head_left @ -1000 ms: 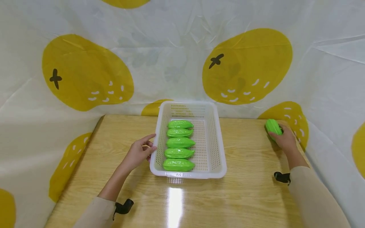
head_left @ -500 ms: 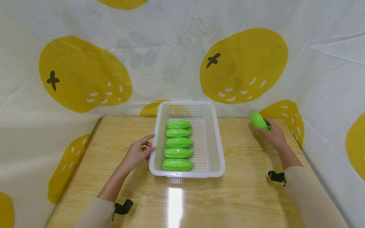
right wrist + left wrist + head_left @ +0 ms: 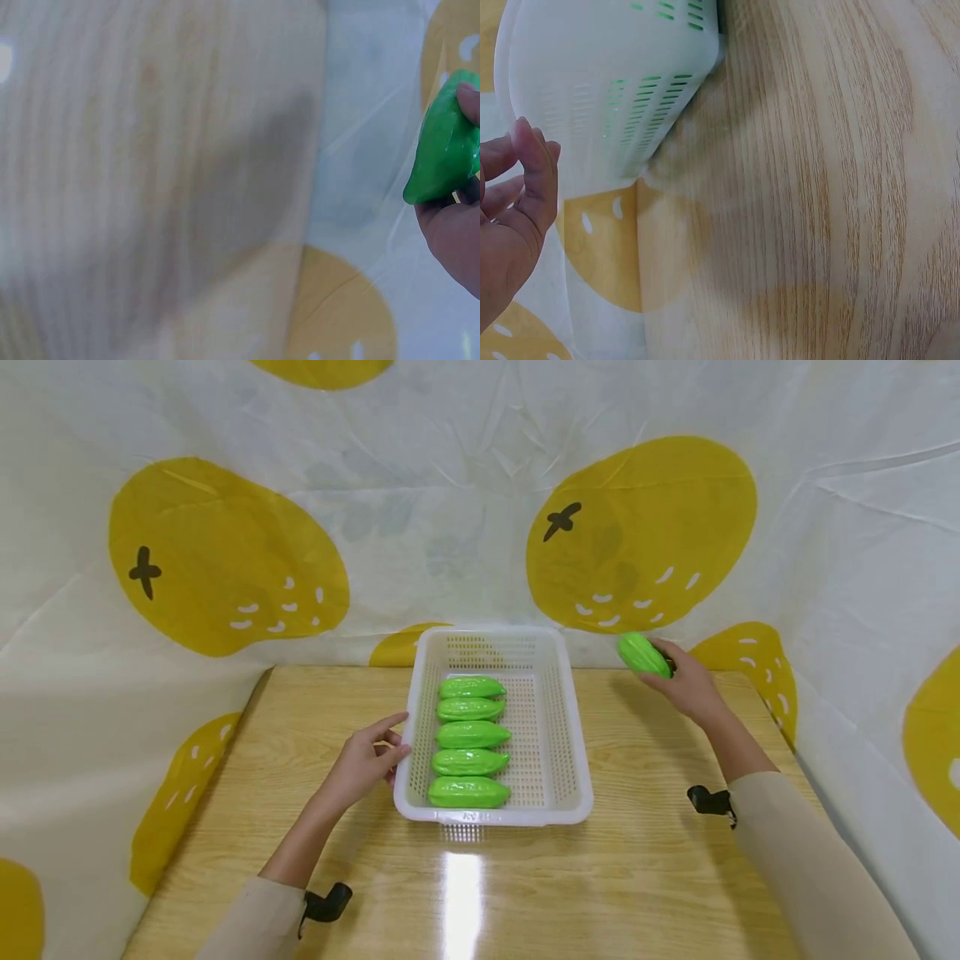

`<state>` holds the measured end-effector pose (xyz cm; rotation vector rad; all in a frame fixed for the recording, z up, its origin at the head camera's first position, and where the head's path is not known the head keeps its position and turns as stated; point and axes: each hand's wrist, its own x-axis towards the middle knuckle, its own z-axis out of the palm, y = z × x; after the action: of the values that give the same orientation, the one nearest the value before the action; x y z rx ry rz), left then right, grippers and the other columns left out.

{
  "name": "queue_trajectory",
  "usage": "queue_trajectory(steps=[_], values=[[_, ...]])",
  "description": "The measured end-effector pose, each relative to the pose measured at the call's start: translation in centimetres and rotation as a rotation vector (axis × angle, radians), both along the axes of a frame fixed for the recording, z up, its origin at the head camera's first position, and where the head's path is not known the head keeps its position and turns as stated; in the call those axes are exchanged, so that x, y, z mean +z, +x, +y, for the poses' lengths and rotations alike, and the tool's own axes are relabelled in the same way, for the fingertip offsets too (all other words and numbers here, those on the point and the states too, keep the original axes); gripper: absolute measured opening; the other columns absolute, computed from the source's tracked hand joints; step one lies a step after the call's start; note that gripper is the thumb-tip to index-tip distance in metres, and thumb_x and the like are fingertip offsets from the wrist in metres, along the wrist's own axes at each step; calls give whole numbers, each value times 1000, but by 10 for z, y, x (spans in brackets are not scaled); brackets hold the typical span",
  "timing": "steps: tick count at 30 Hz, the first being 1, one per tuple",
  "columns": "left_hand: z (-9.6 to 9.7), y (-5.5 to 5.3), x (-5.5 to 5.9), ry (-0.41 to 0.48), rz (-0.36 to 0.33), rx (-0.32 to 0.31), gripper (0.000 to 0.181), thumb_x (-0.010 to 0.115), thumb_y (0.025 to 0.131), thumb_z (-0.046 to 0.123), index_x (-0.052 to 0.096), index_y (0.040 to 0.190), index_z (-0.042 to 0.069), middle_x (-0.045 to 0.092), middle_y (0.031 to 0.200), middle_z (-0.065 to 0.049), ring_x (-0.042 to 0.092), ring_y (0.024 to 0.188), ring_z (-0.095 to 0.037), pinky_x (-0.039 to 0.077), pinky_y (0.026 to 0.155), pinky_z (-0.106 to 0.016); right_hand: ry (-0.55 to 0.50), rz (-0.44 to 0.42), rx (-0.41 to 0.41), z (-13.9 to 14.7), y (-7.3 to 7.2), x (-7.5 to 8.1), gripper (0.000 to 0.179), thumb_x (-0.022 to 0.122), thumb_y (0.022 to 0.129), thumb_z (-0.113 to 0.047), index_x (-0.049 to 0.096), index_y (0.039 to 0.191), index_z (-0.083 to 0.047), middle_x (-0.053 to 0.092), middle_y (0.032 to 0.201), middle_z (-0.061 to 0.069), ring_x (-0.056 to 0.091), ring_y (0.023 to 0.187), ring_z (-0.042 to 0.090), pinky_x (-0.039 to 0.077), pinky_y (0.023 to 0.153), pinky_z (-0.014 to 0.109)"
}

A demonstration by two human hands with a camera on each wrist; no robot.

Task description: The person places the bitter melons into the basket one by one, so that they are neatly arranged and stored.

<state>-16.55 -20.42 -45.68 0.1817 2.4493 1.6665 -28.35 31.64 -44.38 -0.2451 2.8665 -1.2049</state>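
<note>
In the head view my right hand grips a glossy green ridged gourd above the back right of the table. The right wrist view shows the gourd's pointed tip jutting out between thumb and fingers. A white perforated plastic basket stands mid-table, with several similar gourds lying crosswise in a column along its left side. My left hand is at the basket's left rim, its fingertips right at the outer edge. Seen from the left wrist, bent fingers are beside the basket wall.
The wooden table carries the basket and runs back to a white cloth printed with big yellow fruit. That cloth also hangs along the left and right sides. A black wrist camera sits on the left sleeve, another camera on the right.
My right hand has carried the gourd leftward and upward, from the table's far right corner toward the basket. The left hand and the basket have stayed in place.
</note>
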Motion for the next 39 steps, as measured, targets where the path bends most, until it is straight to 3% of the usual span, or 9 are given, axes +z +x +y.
queue_trajectory(steps=[7,15,23,31,39], values=[[1,-2,2,-5,1,3,57,65,101,4,47,155,6,61,107,-21,64,68,-19,62,59,-51,20,9,80,-35,-15,32,71,65,103,-30,31,163,-11,38,159,25,44,135,45,42,107,66],[-1,0,1,-1,4,0,57,65,101,3,46,155,5,61,106,-22,65,69,-20,63,57,-45,7,24,205,-80,-33,54,66,69,101,-18,38,160,-11,44,156,22,50,127,40,45,104,59],[0,0,2,-10,-9,-2,58,65,100,2,46,155,4,61,105,-21,64,68,-19,63,57,-43,105,25,335,-122,-48,61,65,72,98,-17,44,156,-9,55,144,19,54,120,35,47,101,54],[1,0,-2,-4,-6,1,58,66,100,3,46,155,5,61,105,-20,63,66,-19,62,57,-45,169,2,430,-157,-63,72,62,74,96,-14,49,152,-8,58,142,17,56,116,32,49,99,50],[-1,-2,-5,0,-2,-4,58,66,100,4,46,155,5,61,105,-21,63,67,-18,61,55,-39,217,11,474,-192,-74,62,58,74,95,-14,52,148,-7,60,140,14,56,119,31,49,104,49]])
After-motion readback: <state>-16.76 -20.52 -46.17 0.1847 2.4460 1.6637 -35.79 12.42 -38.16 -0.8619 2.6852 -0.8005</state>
